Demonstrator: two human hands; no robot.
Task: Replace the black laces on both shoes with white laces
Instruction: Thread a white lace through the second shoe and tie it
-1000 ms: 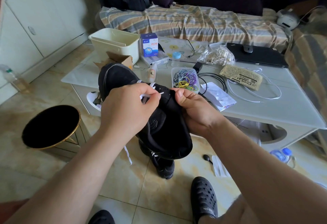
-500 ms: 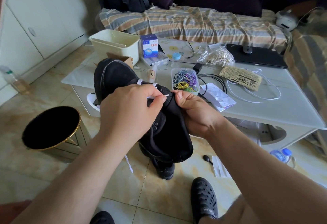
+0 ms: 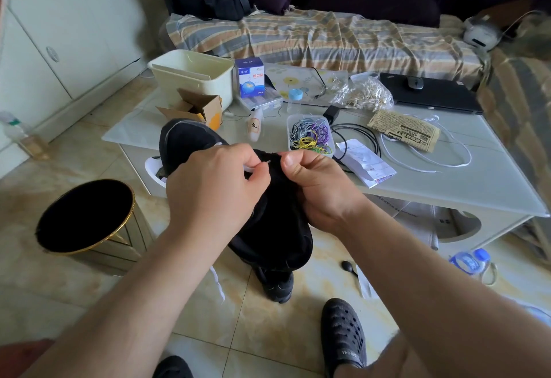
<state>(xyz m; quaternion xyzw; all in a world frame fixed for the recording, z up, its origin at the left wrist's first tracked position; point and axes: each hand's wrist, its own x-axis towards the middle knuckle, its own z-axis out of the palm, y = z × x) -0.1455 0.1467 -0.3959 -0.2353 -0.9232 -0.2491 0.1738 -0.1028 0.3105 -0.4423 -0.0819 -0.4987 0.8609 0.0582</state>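
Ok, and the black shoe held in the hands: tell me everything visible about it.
The black shoe is dark, fabric-looking, with a pale line around the toe. It is held in the air over the floor, at the table's near edge, toe pointing away and left, heel hanging toward the camera. The right hand grips its upper from the right; the left hand covers its middle and pinches the tip of a white lace against it. The eyelets are hidden.

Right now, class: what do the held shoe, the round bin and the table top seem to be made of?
Shoe: soft matt black fabric or suede, since it creases in the grip.
Bin: probably metal, given the shiny gold rim.
Table top: likely glass or gloss laminate, as it is smooth and pale.
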